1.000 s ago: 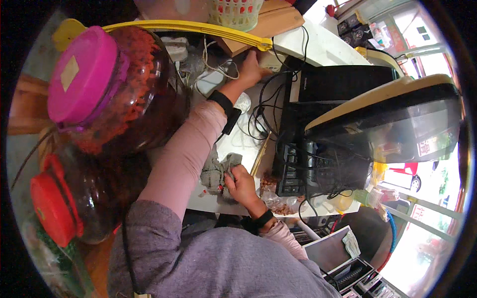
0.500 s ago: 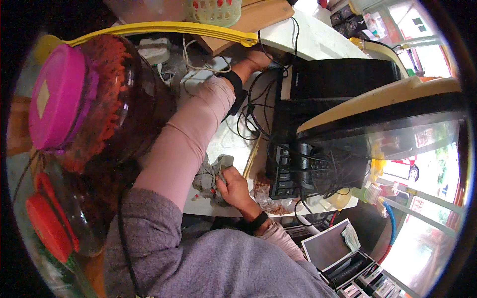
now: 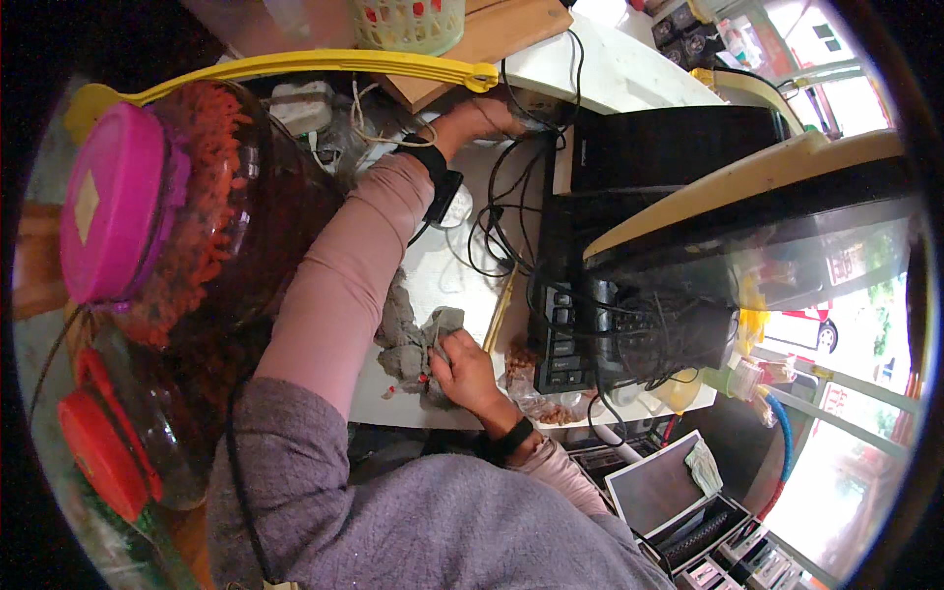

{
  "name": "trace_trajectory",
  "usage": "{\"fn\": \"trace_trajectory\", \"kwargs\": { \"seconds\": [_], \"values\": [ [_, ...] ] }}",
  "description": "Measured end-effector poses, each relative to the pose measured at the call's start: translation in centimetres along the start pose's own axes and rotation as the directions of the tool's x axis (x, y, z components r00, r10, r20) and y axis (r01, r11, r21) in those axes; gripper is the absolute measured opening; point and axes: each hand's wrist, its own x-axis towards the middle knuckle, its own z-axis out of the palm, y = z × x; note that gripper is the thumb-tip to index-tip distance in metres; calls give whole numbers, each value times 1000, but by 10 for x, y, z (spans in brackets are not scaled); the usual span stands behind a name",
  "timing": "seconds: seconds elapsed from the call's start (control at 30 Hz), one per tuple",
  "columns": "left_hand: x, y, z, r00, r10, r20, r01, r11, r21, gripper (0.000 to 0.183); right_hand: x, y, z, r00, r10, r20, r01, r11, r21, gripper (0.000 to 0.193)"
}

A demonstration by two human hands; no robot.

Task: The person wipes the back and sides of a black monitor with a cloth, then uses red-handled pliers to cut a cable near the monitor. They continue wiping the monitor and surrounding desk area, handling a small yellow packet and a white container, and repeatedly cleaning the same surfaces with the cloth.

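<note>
My left hand [image 3: 485, 120] is stretched out to the far side of the white tabletop [image 3: 433, 264], beside the black cables [image 3: 511, 211] and the wooden board. Its fingertips are blurred near a dark spot, so its grip is unclear. A black band with a dark device [image 3: 444, 197] sits on that wrist. Nearer me, my right hand [image 3: 466, 374] is closed on a crumpled grey cloth [image 3: 405, 339] lying at the table's near edge. Small red bits show beside the cloth. Below my left wrist a whitish round thing [image 3: 457, 208] rests on the table.
Large jars with a pink lid [image 3: 113, 202] and a red lid [image 3: 98, 452] crowd the left. A yellow strip [image 3: 315, 64] spans above them. To the right stand a black keyboard [image 3: 562, 339] and black-and-cream equipment [image 3: 678, 147]. A basket [image 3: 408, 25] sits on a wooden board [image 3: 506, 39] behind.
My left hand and forearm have drawn back slightly to the left, uncovering the whitish round thing. My right hand stays on the grey cloth. The view has shifted a little.
</note>
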Motion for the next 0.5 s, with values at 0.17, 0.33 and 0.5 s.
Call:
{"fn": "trace_trajectory", "kwargs": {
  "seconds": [0.17,0.33,0.5],
  "values": [
    [-2,0,-6,997,-50,52,42,989,142,40,-1,2,1,1000,-4,-4,4,1000,-2,17],
    [5,-16,-1,997,-16,75,1,983,185,43,-1,2,2,1000,-23,-19,23,1000,-1,16],
    [8,-18,-1,990,142,1,-140,976,168,50,0,0,0,1000,-11,-15,11,1000,11,17]
  ]
}}
